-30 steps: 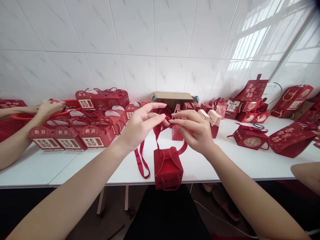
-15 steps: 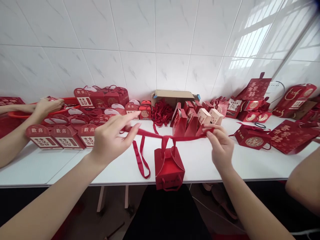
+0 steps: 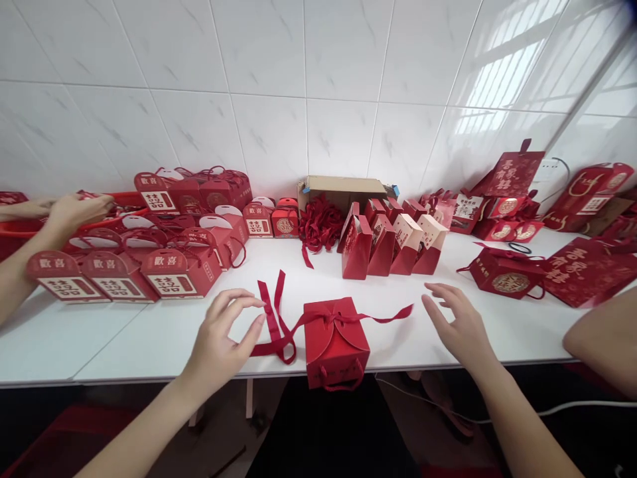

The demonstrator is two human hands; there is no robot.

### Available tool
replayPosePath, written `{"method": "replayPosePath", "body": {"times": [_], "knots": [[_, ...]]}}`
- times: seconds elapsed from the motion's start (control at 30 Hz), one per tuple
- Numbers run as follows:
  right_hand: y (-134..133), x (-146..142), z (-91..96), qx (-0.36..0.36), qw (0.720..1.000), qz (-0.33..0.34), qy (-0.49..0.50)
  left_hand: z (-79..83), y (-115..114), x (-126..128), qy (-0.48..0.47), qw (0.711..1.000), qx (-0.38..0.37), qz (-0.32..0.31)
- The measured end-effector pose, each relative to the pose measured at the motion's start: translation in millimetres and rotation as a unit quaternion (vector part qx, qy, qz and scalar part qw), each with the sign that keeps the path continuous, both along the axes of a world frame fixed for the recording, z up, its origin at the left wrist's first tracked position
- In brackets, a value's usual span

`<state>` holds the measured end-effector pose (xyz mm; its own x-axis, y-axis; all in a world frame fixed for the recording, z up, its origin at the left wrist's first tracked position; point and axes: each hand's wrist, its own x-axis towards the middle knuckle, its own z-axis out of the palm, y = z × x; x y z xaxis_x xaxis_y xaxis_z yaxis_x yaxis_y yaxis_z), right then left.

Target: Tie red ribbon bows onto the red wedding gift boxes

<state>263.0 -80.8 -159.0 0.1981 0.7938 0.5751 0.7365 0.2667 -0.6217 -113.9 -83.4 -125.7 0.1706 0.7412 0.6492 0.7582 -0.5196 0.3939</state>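
Note:
At the table's front edge stands a red gift box (image 3: pixel 336 342) with a rope handle hanging on its near side. A red ribbon (image 3: pixel 383 318) is crossed over at the box's top, its two ends lying out to left and right. My left hand (image 3: pixel 221 332) hovers left of the box with thumb and fingers apart, near the ribbon's left end. To the right, my right hand (image 3: pixel 455 322) is also open, a short way from the ribbon's right tip. A second loose ribbon (image 3: pixel 271 315) lies looped on the table beside the box.
Rows of red boxes (image 3: pixel 172 275) fill the left side. At the back are a cardboard box (image 3: pixel 343 183), a pile of ribbons (image 3: pixel 321 222) and several slanted boxes (image 3: pixel 381 245). More packages (image 3: pixel 507 273) stand right. A co-worker's hands (image 3: pixel 82 209) work far left; another person's limb (image 3: pixel 604 342) shows right.
Both hands have let go of the ribbon, which was stretched taut above the box. It has dropped onto the box, whose top flaps are drawn together, and the hands have lowered.

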Motion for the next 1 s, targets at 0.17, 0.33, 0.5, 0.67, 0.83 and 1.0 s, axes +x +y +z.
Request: {"method": "replayPosePath", "body": {"times": [0.17,0.33,0.5,0.67,0.83,1.0], "knots": [[3.0,-49.6,20.6,-0.092,0.970,0.216,0.060,7.8,-9.6,52.0,-0.107,0.968,-0.209,-0.091],[12.2,-69.9,21.9,-0.216,0.903,0.366,0.069,-0.6,-1.4,68.8,-0.175,0.931,-0.295,-0.126],[20.9,-67.0,19.0,-0.280,0.858,0.418,0.109,-1.5,8.2,63.9,-0.181,0.891,-0.386,-0.159],[18.8,-61.9,28.2,-0.312,0.834,0.434,0.139,7.4,9.0,61.4,-0.123,0.892,-0.403,-0.163],[15.3,-51.0,27.6,-0.333,0.806,0.450,0.193,10.7,3.2,60.4,-0.111,0.910,-0.381,-0.124],[17.4,-40.1,17.2,-0.344,0.820,0.414,0.197,10.5,-1.9,59.8,-0.083,0.920,-0.381,-0.026]]}}
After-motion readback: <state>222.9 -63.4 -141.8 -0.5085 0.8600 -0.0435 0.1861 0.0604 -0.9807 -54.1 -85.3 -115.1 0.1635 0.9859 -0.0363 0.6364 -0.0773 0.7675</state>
